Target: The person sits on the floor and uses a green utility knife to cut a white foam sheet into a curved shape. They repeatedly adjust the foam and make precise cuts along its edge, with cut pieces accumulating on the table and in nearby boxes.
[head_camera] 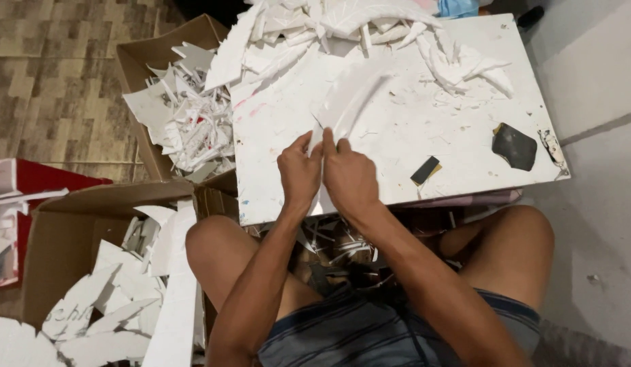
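White foam strip lies on the surface, long axis running up-right, away from the fingers. Near end pinched between left hand and right hand, equally close. Grip looks closed, though partly hidden. Black scrap sits well right of the strip.

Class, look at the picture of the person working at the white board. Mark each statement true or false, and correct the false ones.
1. Both hands, left hand and right hand, grip the same white foam piece. True.
2. The upper cardboard box holds red scraps. False: white scraps.
3. A dark flat piece lies on the white board. True.
4. The person stands at the board. False: seated, knees bent.
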